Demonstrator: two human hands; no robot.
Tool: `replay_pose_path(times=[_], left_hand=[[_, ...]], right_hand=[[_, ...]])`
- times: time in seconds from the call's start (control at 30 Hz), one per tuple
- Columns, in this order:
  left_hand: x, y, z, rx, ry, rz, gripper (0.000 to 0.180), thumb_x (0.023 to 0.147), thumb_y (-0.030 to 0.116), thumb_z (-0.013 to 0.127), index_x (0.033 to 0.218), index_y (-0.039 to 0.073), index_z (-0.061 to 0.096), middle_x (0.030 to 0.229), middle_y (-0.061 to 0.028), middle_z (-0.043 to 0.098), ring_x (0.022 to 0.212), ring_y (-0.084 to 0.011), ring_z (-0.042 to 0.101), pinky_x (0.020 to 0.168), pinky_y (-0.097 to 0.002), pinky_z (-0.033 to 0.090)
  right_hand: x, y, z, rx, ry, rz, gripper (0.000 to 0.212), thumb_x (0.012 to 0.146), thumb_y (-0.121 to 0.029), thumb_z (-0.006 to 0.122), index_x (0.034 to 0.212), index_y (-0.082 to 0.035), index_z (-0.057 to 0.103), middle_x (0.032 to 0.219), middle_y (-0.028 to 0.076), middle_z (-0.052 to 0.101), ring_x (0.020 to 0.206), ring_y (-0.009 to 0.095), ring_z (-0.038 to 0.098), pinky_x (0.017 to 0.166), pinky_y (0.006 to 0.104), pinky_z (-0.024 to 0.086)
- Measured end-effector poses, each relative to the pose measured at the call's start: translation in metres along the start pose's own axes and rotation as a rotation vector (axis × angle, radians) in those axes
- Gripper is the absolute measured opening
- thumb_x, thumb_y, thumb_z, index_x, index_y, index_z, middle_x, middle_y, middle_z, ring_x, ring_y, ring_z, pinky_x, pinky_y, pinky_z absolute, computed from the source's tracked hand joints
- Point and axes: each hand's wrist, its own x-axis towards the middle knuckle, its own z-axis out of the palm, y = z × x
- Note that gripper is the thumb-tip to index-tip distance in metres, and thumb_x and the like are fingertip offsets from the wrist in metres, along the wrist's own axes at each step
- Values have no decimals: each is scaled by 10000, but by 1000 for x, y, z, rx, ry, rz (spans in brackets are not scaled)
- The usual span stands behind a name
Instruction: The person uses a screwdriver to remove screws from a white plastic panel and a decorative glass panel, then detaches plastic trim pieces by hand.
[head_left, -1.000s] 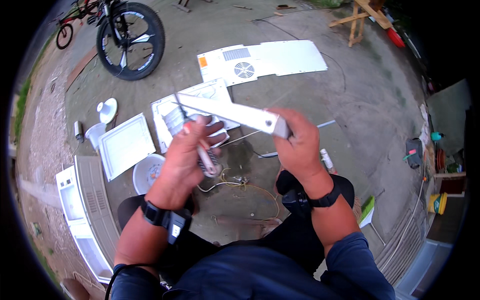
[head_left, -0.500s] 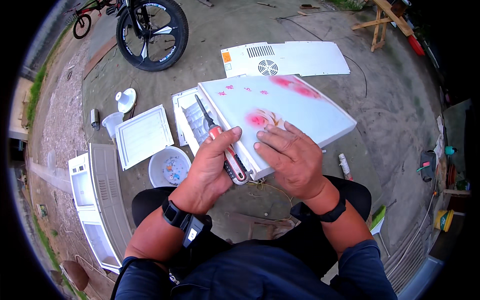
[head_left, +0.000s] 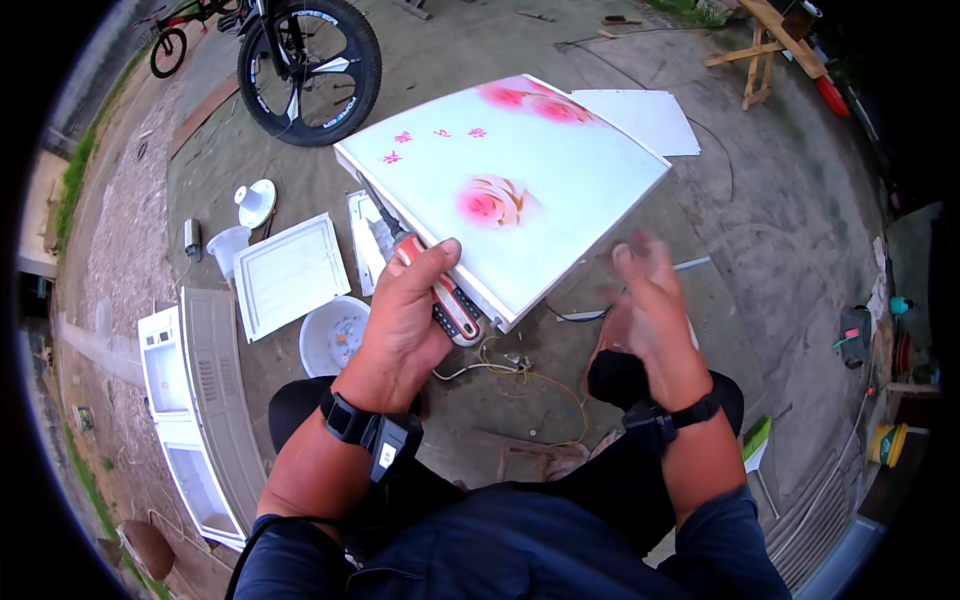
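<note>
A thick white panel with pink roses printed on its glossy face is tilted up in front of me. My left hand is closed around a screwdriver with a red, white and black handle, its dark shaft lying along the panel's left edge. The same hand also grips that edge, its thumb over the handle. Off the panel's lower right side, my right hand is blurred by motion. Its fingers look stretched out, with nothing visible in them.
A white flat tray-like panel, a white bowl with small bits and a white appliance housing are at left. Beyond the panel lies a white sheet. A bicycle wheel stands at the back; thin wires lie below.
The rose-printed panel has moved left and away from me, now covering much of the vented sheet behind it. My right hand has come off its face and swung right.
</note>
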Motion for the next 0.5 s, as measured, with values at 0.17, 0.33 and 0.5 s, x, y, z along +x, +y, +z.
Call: replay_pose_path(times=[0.17,0.33,0.5], left_hand=[[-5,-5,5,51,-61,3,440,914,79,609,1316,-33,465,1255,-167,601,1111,-264,639,972,-418,537],[-8,-12,9,83,-30,-71,395,909,79,636,1271,-27,516,1178,-138,643,1027,-224,669,899,-367,564],[-2,-15,-2,375,35,-218,395,870,156,735,1190,-10,575,1048,-89,676,878,-163,669,755,-305,572]], right_hand=[[-1,-11,45,667,-221,321,693,907,-415,682,1393,4,419,1335,161,550,1234,326,530,1051,458,423],[-1,-18,41,723,-178,177,610,887,-203,688,1399,-6,423,1332,142,568,1220,303,558,1072,475,420],[-4,-31,28,669,-169,37,494,855,-76,697,1318,-27,532,1284,113,603,1188,269,575,1063,434,430]])
